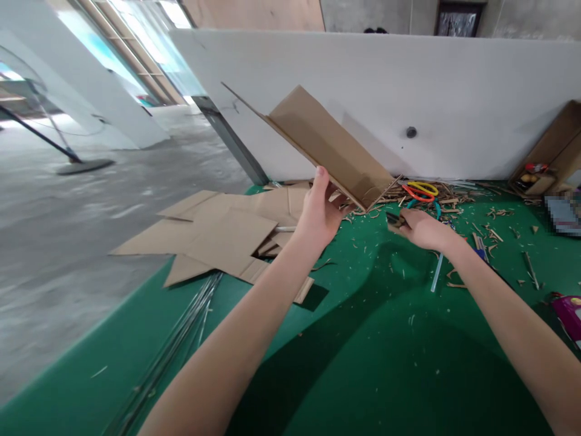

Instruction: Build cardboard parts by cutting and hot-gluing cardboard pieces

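My left hand [318, 212] grips the lower edge of a folded brown cardboard piece [327, 142] and holds it raised and tilted above the green table [363, 351]. My right hand [420, 229] is closed around a small dark tool whose tip pokes out to the left, close to the cardboard's lower right corner. Red and yellow scissors [420, 191] lie just behind my right hand among cardboard scraps.
Flat cardboard sheets [218, 233] lie at the table's left edge. A white wall [454, 103] runs behind the table. An open cardboard box [547, 160] stands at the far right. Cardboard shavings [494, 212] litter the back. Thin rods [181, 333] lie at the left.
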`<state>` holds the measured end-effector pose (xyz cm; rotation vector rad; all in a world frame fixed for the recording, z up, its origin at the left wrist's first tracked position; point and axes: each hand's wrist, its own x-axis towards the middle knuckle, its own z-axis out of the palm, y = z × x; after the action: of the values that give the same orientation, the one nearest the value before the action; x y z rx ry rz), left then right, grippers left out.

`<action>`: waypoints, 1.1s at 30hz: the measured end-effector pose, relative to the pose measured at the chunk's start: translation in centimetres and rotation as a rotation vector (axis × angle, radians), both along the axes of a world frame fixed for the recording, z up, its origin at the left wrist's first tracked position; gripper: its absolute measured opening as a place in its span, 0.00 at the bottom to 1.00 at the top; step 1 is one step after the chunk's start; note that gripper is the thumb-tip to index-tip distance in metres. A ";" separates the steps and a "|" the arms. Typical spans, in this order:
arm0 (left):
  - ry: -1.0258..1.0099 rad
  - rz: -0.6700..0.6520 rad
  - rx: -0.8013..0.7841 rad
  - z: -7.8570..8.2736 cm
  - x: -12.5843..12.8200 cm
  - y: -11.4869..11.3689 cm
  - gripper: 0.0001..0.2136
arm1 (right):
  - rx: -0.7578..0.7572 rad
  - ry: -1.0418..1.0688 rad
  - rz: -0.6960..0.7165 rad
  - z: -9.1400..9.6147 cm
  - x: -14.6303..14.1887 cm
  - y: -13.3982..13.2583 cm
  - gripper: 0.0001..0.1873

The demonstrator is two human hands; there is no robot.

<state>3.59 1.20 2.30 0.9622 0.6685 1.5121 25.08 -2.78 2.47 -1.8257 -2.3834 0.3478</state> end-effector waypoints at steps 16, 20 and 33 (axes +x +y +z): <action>-0.002 -0.001 -0.021 0.1 -0.3 0.0 0.25 | -0.049 -0.134 -0.032 0.7 0.4 3.2 0.20; -0.014 -0.006 -0.019 0.3 -0.9 0.3 0.24 | -0.226 -0.058 0.212 1.1 -0.9 2.1 0.12; -0.048 0.026 -0.025 1.0 -1.0 -0.2 0.22 | -0.240 0.164 0.076 -1.5 -5.1 3.8 0.15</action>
<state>2.55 1.03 3.32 0.8984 0.6659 1.5416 19.98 1.00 0.94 -1.7218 -2.3873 0.7908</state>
